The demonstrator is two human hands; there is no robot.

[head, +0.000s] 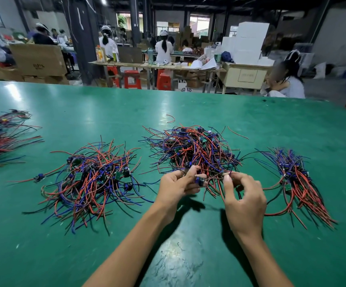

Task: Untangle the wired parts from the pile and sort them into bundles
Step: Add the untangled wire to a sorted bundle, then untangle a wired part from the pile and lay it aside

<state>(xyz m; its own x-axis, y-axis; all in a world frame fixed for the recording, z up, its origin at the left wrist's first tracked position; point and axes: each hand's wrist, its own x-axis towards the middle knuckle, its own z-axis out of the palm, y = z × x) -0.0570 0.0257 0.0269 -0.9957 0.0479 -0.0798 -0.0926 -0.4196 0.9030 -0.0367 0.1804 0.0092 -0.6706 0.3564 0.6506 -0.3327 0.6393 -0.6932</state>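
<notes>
A tangled pile point(193, 150) of small circuit parts with red, blue and black wires lies in the middle of the green table point(126, 112). At its near edge my left hand point(176, 186) grips a wired part with a blue-black component between thumb and fingers. My right hand point(243, 197) pinches thin wires from the same pile between thumb and forefinger. A loose heap point(93, 179) of such parts lies to the left. A straighter bundle point(298, 183) lies to the right, its wires trailing toward me.
More wired bundles point(0, 137) lie at the table's far left edge. One single part point(38, 177) sits apart beside the left heap, and a stray red wire point(171, 118) lies behind the pile. Beyond the table are people, stools, cartons and workbenches.
</notes>
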